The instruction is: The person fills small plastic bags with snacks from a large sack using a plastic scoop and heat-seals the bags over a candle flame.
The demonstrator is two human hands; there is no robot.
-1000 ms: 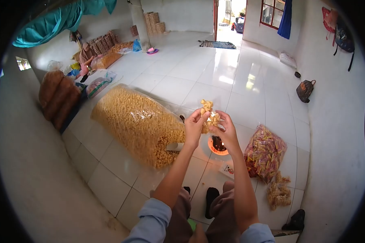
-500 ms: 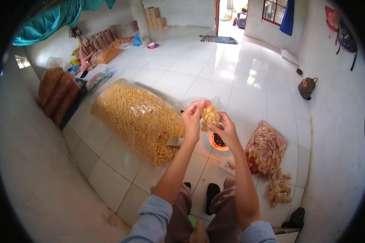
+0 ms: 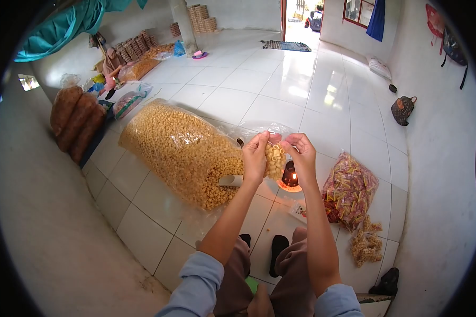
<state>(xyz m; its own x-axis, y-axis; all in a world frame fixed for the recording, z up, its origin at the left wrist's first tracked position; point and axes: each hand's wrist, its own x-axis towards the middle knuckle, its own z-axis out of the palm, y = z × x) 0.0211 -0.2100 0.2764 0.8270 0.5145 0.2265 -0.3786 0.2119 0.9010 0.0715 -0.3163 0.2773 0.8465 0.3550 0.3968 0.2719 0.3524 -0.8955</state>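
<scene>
A small clear plastic bag of ring-shaped snacks (image 3: 274,161) hangs between my hands. My left hand (image 3: 255,158) pinches its upper left edge, and my right hand (image 3: 300,150) pinches the top on the right. Just below and beyond the bag, a small lit flame burns on a dark holder (image 3: 289,173) standing in an orange-rimmed dish (image 3: 290,188). To the left lies a large open clear sack of the same yellow snacks (image 3: 180,145), with a white scoop (image 3: 230,180) in its mouth.
On the right sit a bag of small colourful packets (image 3: 349,190) and several filled snack bags (image 3: 366,245). A white box (image 3: 298,212) is near my right forearm. Brown sacks (image 3: 76,121) lean at left. Another person (image 3: 111,68) sits at the far left; a mat (image 3: 285,46) lies by the door.
My right hand has moved up to the top edge of the snack bag. The bag now hangs straighter, and the flame has come into view below it.
</scene>
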